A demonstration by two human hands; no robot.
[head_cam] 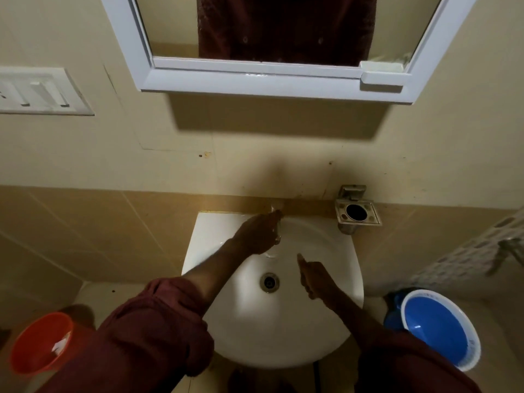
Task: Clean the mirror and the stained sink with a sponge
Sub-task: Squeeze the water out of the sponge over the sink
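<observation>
A white sink (286, 330) hangs on the tiled wall below a white-framed mirror (175, 26). My left hand (256, 234) reaches to the back of the basin and rests on the tap (276, 211), which it mostly hides. My right hand (313, 279) hovers over the right side of the bowl beside the drain (269, 282), fingers loosely curled and thumb up, with nothing visible in it. No sponge is in view. The mirror reflects a dark red garment.
A metal holder (357, 215) is fixed to the wall right of the tap. On the floor stand an orange bucket (37, 341) at the left and a blue bucket (442, 327) at the right. A switch plate (39, 90) is on the left wall.
</observation>
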